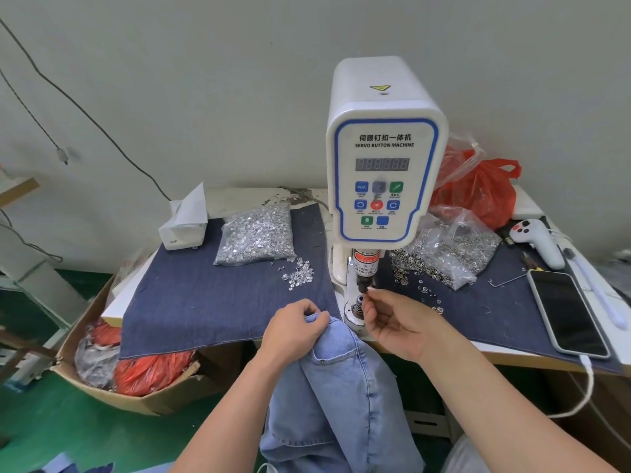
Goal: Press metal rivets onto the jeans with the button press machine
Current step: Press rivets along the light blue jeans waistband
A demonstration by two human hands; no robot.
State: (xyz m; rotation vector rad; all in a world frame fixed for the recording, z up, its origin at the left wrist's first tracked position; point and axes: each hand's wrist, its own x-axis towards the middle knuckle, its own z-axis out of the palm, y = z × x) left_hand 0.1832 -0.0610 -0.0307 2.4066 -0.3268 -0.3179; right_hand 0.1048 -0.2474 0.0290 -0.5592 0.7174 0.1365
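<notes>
1. The left hand (pixel 293 331), just below the middle of the frame, grips a bunched edge of the jeans (pixel 338 397) with curled fingers, holding the cloth at the counter's (pixel 485 356) front edge.
2. The right hand (pixel 396 322), just right of centre, pinches something small at its fingertips, right under the ram of the button press machine (pixel 384 155). It is likely a rivet being seated, but the piece is too small to tell.
3. The jeans hang from the counter edge down to the bottom centre of the frame. The cloth is beside the lower die, not yet over it.
4. Progress, as I judge it: one small stud shows at a pocket corner, so some pressing may be done. The current rivet is being loaded; sliding the cloth in and pressing remain.
5. Counts: one machine, one pair of jeans and two clear bags of metal parts. The one bag (pixel 256 237) lies left of the machine, the other bag (pixel 450 247) right of it, each with loose pieces spilled beside it.
6. One phone (pixel 566 314) lies at the right edge, on a cable.
</notes>
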